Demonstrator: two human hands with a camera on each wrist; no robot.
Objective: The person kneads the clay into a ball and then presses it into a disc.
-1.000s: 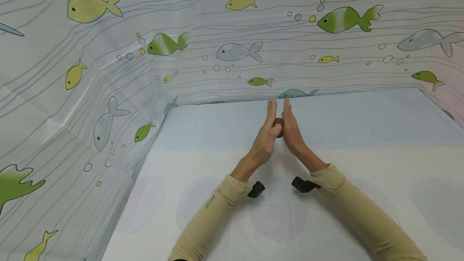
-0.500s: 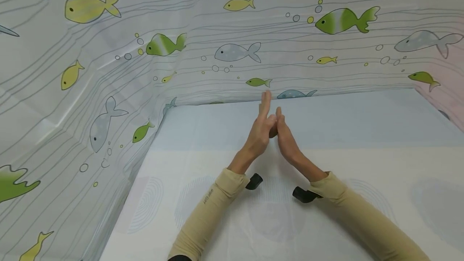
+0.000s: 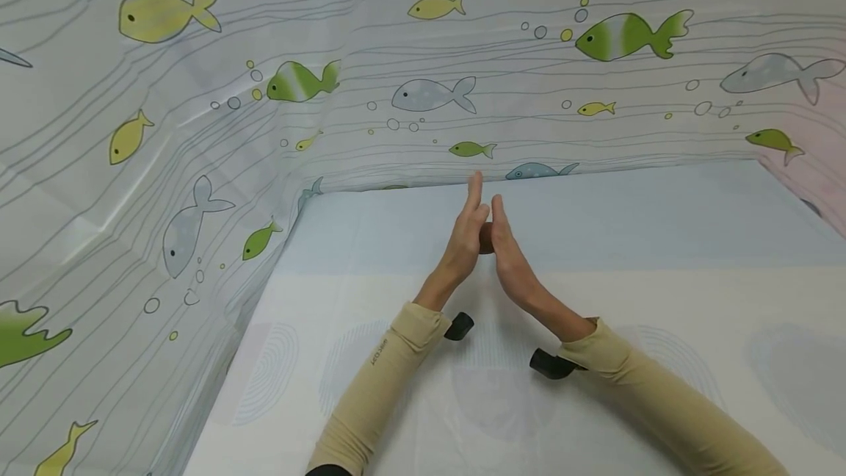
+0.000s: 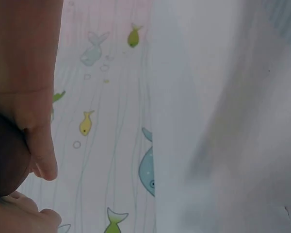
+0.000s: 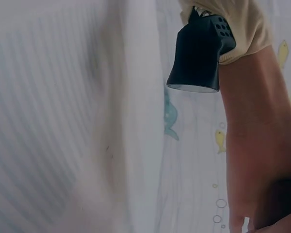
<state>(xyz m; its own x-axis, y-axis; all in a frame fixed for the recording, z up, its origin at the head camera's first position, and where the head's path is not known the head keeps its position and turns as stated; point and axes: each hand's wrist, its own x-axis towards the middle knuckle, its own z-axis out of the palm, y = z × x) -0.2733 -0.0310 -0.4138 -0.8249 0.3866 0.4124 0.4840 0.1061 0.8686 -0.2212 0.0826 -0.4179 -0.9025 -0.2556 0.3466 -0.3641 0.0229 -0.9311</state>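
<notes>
A dark brown rounded lump sits between two facing palms above the far part of the table. My left hand touches its left side, with the long fingers straight and pointing away from me. From the other side my right hand lies flat against it, fingers extended too. In the left wrist view the lump shows smooth and dark at the left edge, below the right hand. The right wrist view has it at the lower right, under the left hand. Its material cannot be told.
The table has a pale cover with a blue-grey band at the back. Fish-printed sheeting hangs behind and to the left. Black wrist cameras stick out from the left cuff and the right cuff.
Both hands have shifted to the left with the lump between them. They slide back and forth against each other, and the right fingertips now stand nearer to me than the left ones.
</notes>
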